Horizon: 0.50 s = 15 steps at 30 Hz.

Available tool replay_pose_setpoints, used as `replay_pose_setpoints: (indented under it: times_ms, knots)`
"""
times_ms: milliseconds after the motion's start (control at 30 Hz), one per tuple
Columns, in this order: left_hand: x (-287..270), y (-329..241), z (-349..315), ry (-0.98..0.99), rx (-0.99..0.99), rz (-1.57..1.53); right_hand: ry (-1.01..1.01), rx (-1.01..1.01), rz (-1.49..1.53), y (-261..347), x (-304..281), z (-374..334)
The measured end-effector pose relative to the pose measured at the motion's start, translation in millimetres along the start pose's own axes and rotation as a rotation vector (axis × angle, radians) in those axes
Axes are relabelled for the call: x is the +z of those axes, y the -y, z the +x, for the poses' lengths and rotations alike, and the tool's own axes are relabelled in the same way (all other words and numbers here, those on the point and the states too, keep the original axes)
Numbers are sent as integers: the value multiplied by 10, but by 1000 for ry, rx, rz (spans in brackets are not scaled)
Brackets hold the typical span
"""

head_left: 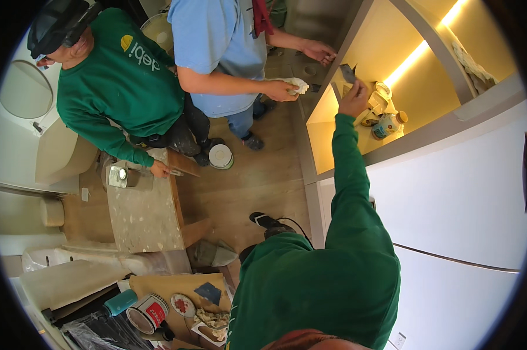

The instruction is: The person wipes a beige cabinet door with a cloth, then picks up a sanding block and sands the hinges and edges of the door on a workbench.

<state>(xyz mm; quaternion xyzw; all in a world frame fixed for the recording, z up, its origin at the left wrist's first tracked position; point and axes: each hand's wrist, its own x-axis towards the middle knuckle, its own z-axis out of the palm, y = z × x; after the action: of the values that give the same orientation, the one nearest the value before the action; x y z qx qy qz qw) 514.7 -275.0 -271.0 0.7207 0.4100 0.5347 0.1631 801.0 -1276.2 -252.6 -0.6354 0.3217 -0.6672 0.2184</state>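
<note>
My right arm, in a green sleeve, reaches up to the lit shelf unit (418,122). The fingers of my right hand (353,99) are closed in a pinch on a small dark grey piece like sandpaper (348,72), held by the shelf's upright edge. Just right of that hand, on the shelf, stand a jar with a tan lid (386,126) and some pale yellow containers (380,100). My left hand is out of view.
A person in blue holds a white cloth (298,86); their other hand (319,51) is near the shelf. Another person in green stands at a spattered bench (141,213). A white bucket (221,156) stands on the floor. Paint tins (147,314) and a dark sheet (208,293) lie lower left.
</note>
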Motion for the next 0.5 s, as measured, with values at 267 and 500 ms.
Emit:
replay_pose_setpoints:
  times_ms: [267,500]
  knots:
    - [-121,-909,-32,183,135,-263,388,664,615,713,-352,-782]
    - [-196,-2273,-1239,693,-75,-436,759,464,454,836,-690,-1150]
